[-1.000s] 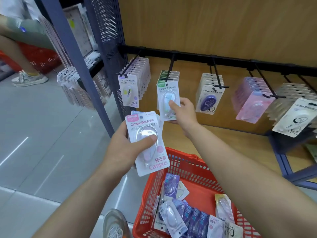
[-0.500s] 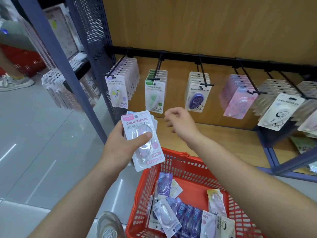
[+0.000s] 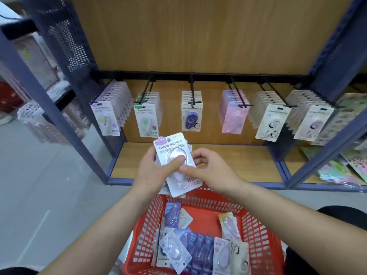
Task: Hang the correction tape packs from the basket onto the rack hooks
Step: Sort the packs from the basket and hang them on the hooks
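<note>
Head view: my left hand grips a small stack of correction tape packs, thumb laid across the blister of the front pink pack. My right hand pinches that same pack's right edge, thumb on its face, fingers curled behind it. The stack is held upright, tilted a bit left, above the far rim of the red basket and in front of the wooden shelf board. More loose packs lie in the basket bottom, purple, pink and cream. On the rack, six hooks come off the black bar, each loaded. The pink hanging row is fourth from the left, up and right of my hands.
</note>
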Available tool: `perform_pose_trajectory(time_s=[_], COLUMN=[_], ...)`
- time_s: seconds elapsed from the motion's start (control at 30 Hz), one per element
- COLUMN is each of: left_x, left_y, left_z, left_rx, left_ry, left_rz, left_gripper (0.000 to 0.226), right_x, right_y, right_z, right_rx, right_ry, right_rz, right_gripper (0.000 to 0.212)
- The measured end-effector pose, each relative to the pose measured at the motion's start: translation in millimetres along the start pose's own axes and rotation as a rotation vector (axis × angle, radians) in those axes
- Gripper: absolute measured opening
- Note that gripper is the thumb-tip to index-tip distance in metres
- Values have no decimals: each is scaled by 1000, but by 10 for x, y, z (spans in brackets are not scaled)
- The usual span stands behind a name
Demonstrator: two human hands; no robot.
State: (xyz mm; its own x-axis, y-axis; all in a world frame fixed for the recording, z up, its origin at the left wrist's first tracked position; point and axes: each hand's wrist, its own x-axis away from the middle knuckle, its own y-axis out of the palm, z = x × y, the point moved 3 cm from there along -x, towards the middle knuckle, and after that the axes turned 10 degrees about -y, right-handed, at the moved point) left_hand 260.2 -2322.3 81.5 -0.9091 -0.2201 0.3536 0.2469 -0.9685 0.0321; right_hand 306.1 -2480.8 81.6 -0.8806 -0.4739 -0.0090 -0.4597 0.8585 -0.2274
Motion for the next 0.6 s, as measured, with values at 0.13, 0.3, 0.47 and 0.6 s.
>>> perform_pose_trajectory(time_s=[0.13, 0.3, 0.47, 0.6], left_x=[5, -59, -68, -38], left_y=[218, 358, 546, 619], left_z=[82, 185, 370, 458], left_rx=[5, -14, -73, -62], left_ry=[3, 8, 53, 111], left_rz=[-16, -5, -14, -7], left_gripper=[36, 36, 53, 51], right_x=[60, 57, 100, 175], right_y=[-176, -371, -606, -762], right_z=[79, 184, 101, 22], right_rx=[-62, -213, -316, -357], right_ry=[23, 45, 5, -38], right_rz=[113, 242, 333, 369], right_gripper=[30, 28, 35, 26])
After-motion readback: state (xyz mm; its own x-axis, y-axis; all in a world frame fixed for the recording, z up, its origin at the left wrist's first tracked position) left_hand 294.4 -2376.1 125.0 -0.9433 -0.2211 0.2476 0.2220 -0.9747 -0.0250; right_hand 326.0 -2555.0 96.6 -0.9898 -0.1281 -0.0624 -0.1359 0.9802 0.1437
